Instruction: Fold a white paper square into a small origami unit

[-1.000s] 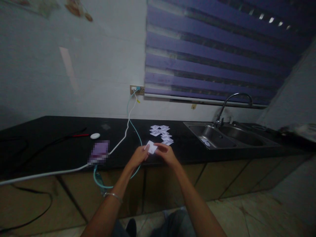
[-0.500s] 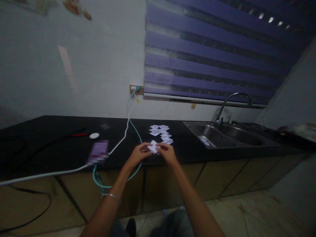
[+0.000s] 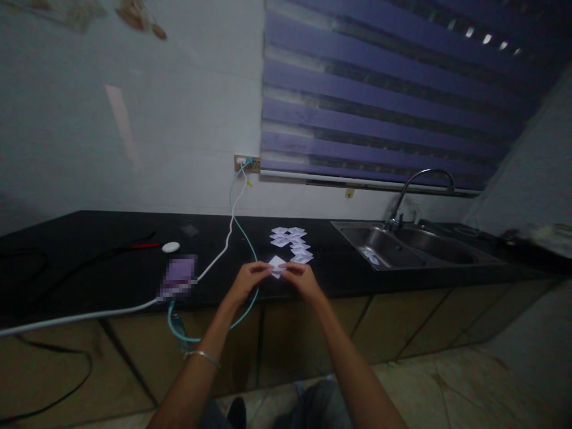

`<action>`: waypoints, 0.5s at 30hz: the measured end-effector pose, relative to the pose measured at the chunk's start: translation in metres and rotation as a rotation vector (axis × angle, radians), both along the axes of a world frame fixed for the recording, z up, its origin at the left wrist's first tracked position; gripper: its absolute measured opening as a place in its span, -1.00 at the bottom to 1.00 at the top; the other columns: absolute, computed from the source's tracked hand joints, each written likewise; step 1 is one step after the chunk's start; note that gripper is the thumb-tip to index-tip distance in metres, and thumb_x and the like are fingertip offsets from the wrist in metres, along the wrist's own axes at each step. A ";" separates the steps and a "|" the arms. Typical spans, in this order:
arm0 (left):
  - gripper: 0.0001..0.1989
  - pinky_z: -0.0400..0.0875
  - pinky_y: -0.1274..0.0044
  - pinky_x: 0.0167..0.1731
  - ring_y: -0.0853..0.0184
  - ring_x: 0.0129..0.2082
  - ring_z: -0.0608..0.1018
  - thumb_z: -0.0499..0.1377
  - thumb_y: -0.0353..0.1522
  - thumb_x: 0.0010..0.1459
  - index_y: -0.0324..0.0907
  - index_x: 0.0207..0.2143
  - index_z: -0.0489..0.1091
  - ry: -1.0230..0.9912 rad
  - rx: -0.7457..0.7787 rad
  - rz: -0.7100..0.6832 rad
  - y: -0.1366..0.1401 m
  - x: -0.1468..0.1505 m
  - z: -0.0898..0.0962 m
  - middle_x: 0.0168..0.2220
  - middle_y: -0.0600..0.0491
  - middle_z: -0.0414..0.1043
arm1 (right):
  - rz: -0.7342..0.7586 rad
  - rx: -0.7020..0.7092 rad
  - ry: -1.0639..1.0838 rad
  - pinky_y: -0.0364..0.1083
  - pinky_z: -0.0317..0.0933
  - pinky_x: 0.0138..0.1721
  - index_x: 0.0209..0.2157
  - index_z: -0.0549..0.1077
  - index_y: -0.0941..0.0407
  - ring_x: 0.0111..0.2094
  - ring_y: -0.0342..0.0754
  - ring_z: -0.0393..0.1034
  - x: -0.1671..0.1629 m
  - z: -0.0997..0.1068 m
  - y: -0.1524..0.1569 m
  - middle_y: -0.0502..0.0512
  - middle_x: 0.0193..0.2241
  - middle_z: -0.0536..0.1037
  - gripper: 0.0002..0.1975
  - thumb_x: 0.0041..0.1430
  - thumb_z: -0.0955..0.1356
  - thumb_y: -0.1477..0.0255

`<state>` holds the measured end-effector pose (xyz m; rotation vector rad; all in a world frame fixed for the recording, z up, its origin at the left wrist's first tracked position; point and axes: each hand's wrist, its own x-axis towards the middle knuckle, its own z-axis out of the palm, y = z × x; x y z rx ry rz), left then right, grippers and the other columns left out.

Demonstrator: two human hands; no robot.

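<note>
Between my two hands is a small folded piece of white paper (image 3: pixel 276 264), its pointed corner facing away from me. My left hand (image 3: pixel 248 280) pinches its left edge with thumb and fingers. On the opposite edge, my right hand (image 3: pixel 302 277) grips it the same way. Just beyond, several similar folded white papers (image 3: pixel 287 236) lie in overlapping groups on the black countertop (image 3: pixel 214 232). The fold details are too small to make out.
To the right is a steel double sink (image 3: pixel 393 245) with a curved faucet (image 3: pixel 404 190). A white cable (image 3: pixel 229 235) and a teal cable (image 3: pixel 245 233) run from a wall outlet (image 3: pixel 247 163). A white round object (image 3: pixel 170 246) and a blurred purple item (image 3: pixel 179 274) lie left.
The folded paper has turned slightly and lies flatter between my fingers, its square face showing more. Both hands stay in nearly the same place.
</note>
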<state>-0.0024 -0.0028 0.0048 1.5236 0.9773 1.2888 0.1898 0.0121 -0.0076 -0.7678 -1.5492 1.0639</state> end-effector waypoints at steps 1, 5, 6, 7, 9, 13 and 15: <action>-0.69 0.39 0.44 -0.19 0.22 -0.25 0.55 0.27 -0.20 -0.01 -0.26 -0.29 0.53 -0.001 0.005 0.000 0.000 0.000 0.000 -0.28 -0.07 0.56 | -0.009 0.020 -0.008 -0.07 0.30 -0.28 -0.30 0.59 0.11 -0.35 -0.03 0.45 0.000 0.000 0.000 0.09 -0.35 0.59 -0.75 -0.02 0.45 0.27; -0.62 0.41 0.44 -0.18 0.24 -0.24 0.56 0.28 -0.20 -0.01 -0.23 -0.17 0.45 -0.045 0.008 0.001 0.004 0.003 -0.007 -0.24 -0.06 0.55 | -0.061 0.074 -0.018 -0.10 0.27 -0.32 -0.35 0.60 0.12 -0.34 -0.04 0.43 -0.001 -0.003 0.003 0.10 -0.35 0.58 -0.78 0.04 0.42 0.26; -0.61 0.41 0.44 -0.18 0.23 -0.23 0.56 0.28 -0.20 -0.02 -0.23 -0.17 0.44 -0.052 0.007 0.007 0.005 0.003 -0.008 -0.24 -0.06 0.55 | -0.076 0.077 -0.019 -0.11 0.26 -0.35 -0.35 0.60 0.12 -0.36 -0.05 0.42 -0.001 -0.004 0.004 0.10 -0.36 0.58 -0.78 0.04 0.41 0.26; -0.62 0.42 0.43 -0.16 0.23 -0.22 0.56 0.29 -0.19 -0.02 -0.23 -0.18 0.44 -0.050 0.010 0.014 0.006 0.004 -0.010 -0.24 -0.07 0.55 | -0.092 0.078 -0.022 -0.12 0.25 -0.38 -0.36 0.59 0.13 -0.39 -0.05 0.41 -0.001 -0.005 0.005 0.09 -0.38 0.58 -0.77 0.05 0.41 0.26; -0.65 0.41 0.42 -0.13 0.22 -0.19 0.56 0.28 -0.19 -0.02 -0.24 -0.23 0.46 -0.023 0.020 0.021 0.007 0.005 -0.011 -0.23 -0.08 0.55 | -0.135 0.079 -0.033 -0.13 0.22 -0.42 -0.37 0.59 0.14 -0.45 -0.07 0.39 -0.002 -0.007 0.007 0.08 -0.44 0.57 -0.77 0.05 0.41 0.27; -0.66 0.41 0.43 -0.12 0.20 -0.17 0.56 0.31 -0.22 -0.05 -0.24 -0.24 0.49 0.026 0.038 0.000 0.005 0.006 -0.010 -0.18 -0.08 0.55 | -0.223 0.088 -0.028 -0.14 0.23 -0.42 -0.40 0.59 0.17 -0.46 -0.07 0.40 -0.004 -0.008 0.007 0.08 -0.49 0.56 -0.77 0.03 0.42 0.28; -0.68 0.42 0.45 -0.15 0.21 -0.20 0.56 0.30 -0.22 -0.04 -0.25 -0.26 0.50 0.037 0.051 0.007 0.003 0.006 -0.009 -0.22 -0.07 0.56 | -0.228 0.083 -0.018 -0.13 0.24 -0.41 -0.41 0.59 0.17 -0.45 -0.06 0.41 -0.004 -0.007 0.005 0.09 -0.48 0.57 -0.78 0.01 0.43 0.28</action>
